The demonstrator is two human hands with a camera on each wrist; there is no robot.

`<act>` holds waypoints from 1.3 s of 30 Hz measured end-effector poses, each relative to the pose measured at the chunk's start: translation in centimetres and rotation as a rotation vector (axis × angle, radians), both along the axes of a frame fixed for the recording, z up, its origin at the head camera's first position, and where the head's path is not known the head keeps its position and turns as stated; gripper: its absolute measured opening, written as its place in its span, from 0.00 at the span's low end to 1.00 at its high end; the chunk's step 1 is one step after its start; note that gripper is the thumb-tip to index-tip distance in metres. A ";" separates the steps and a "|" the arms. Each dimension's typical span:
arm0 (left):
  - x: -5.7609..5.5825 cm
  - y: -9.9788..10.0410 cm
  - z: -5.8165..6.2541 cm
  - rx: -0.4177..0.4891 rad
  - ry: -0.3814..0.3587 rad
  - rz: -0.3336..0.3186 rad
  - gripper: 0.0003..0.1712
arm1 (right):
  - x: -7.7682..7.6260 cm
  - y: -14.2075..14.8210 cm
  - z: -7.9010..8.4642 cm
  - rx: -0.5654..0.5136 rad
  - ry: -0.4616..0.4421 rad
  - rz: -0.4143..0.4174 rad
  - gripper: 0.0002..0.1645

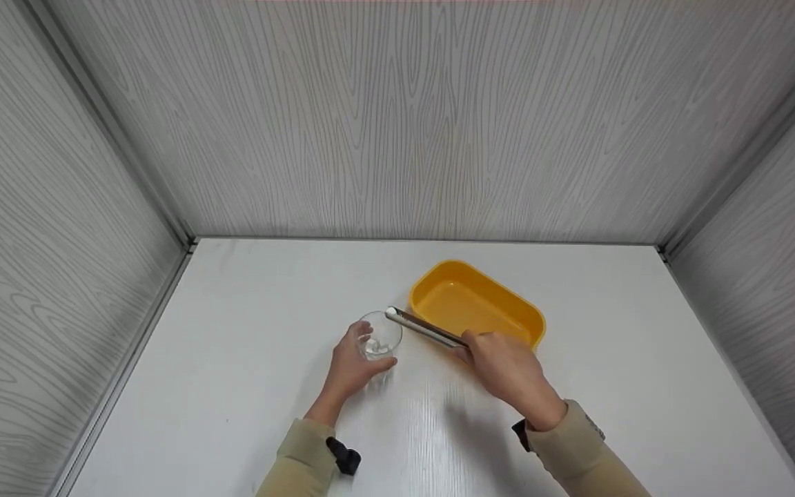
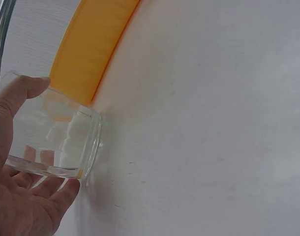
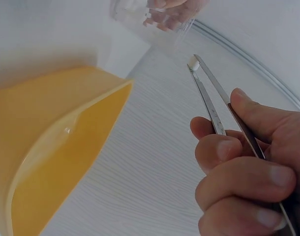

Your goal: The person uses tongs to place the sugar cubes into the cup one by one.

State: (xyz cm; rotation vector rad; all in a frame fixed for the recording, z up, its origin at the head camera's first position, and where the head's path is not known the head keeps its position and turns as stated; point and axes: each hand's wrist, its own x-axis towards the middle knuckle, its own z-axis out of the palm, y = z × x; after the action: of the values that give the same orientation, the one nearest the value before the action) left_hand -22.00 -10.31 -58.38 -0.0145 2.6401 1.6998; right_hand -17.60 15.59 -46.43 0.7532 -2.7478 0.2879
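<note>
My left hand (image 1: pixel 350 366) holds a clear glass cup (image 2: pixel 51 132) around its side, thumb on one side and fingers on the other. Several whitish pieces (image 1: pixel 378 346) show through the cup, blurred by the glass. In my right hand (image 1: pixel 506 367) is a pair of metal tweezers (image 1: pixel 432 331), gripped between thumb and curled fingers. The tweezers' tips pinch a small white piece (image 3: pixel 194 63). From the head view those tips appear at the cup's right rim; the right wrist view shows a gap between them and the cup.
A yellow rectangular tray (image 1: pixel 533 312) stands on the white table (image 1: pixel 246 331), just behind and partly under the right hand's line of sight. Grey wood-grained panels (image 1: pixel 397 124) enclose the table at the back and both sides.
</note>
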 end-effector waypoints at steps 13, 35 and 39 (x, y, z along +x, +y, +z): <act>0.0 -0.1 -0.1 -0.021 0.007 -0.002 0.50 | 0.1 -0.1 0.2 -0.008 -0.057 -0.019 0.22; 0.0 0.1 -0.1 -0.034 0.000 0.007 0.51 | -0.7 3.5 0.1 -0.101 -0.190 -0.117 0.20; 0.0 0.1 -0.2 -0.021 -0.013 0.008 0.51 | -0.8 4.7 -0.2 -0.122 -0.245 -0.164 0.19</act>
State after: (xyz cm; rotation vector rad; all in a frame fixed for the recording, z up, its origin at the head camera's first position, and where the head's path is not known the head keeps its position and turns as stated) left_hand -22.02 -10.21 -58.54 -0.0352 2.6525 1.6681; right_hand -18.36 20.26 -46.62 0.4861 -2.9644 0.5401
